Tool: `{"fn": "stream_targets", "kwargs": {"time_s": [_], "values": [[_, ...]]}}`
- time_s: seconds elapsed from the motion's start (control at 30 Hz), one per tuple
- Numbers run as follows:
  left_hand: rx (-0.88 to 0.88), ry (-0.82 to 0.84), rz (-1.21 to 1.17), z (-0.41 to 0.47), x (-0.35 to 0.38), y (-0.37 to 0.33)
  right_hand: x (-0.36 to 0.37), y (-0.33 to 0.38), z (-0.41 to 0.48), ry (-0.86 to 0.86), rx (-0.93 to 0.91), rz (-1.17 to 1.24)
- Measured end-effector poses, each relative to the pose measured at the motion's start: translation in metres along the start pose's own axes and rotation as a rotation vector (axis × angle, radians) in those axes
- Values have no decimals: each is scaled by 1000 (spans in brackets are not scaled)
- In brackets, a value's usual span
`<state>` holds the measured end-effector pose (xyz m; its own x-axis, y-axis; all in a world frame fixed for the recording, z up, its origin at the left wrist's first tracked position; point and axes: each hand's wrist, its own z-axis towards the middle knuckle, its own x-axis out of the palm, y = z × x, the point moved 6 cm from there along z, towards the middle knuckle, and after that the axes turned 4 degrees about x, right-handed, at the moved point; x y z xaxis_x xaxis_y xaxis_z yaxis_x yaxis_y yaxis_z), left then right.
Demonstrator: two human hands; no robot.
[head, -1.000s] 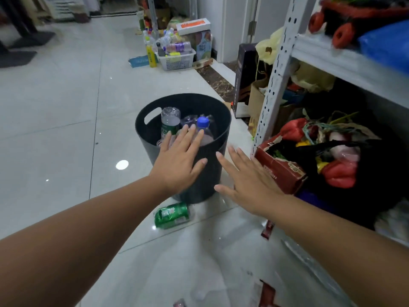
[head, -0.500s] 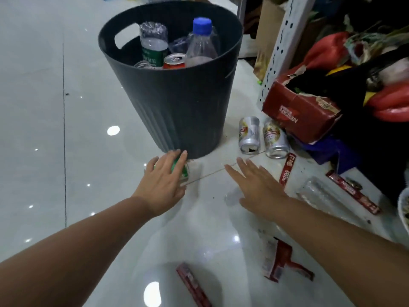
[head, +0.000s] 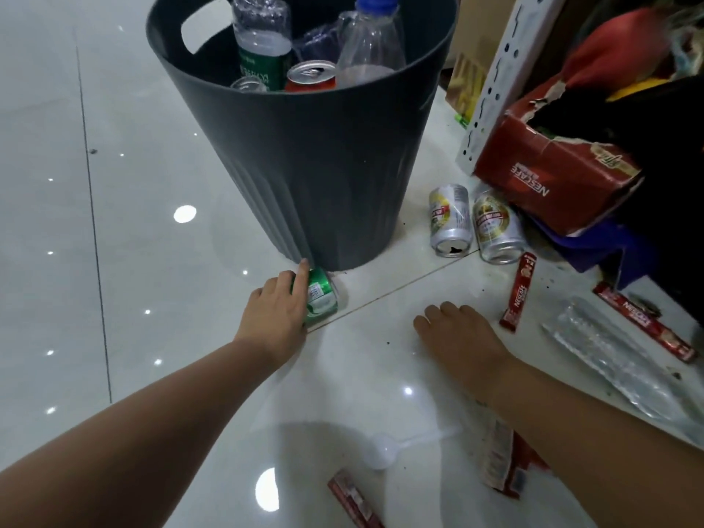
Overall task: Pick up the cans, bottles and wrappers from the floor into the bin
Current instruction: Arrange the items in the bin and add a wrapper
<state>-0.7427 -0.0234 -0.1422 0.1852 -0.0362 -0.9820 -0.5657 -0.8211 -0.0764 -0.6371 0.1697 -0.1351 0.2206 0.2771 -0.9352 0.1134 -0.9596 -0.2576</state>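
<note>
Green can point(head: 319, 295) lies on its side at bin point(head: 324, 165) base, long axis running away from the viewer; left hand point(head: 278, 314) is wrapped on it. Right hand point(head: 457, 333) is flat, open, empty.

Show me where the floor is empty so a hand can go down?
Left of the bin and the left hand, the tiles are bare. It is crowded right of the right hand: silver cans, red wrappers, a clear bottle.

Green can point(head: 319, 297) lies on its side, touching the dark bin's point(head: 324, 154) base.
</note>
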Motion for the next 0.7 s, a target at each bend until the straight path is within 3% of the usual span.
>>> {"fn": "stream_targets", "kwargs": {"time_s": [0.17, 0.23, 0.47, 0.7], "values": [[57, -12, -57, -1, -21, -13, -44, -14, -1, -219, -29, -36], [82, -20, -59, -6, -34, -23, -63, -24, 0, -224, -6, 7], [123, -109, -206, -30, -104, -52, -144, -76, -8, -318, 199, 320], [174, -267, -275, -43, -182, -85, -231, -101, -32, -469, 77, 383]]}}
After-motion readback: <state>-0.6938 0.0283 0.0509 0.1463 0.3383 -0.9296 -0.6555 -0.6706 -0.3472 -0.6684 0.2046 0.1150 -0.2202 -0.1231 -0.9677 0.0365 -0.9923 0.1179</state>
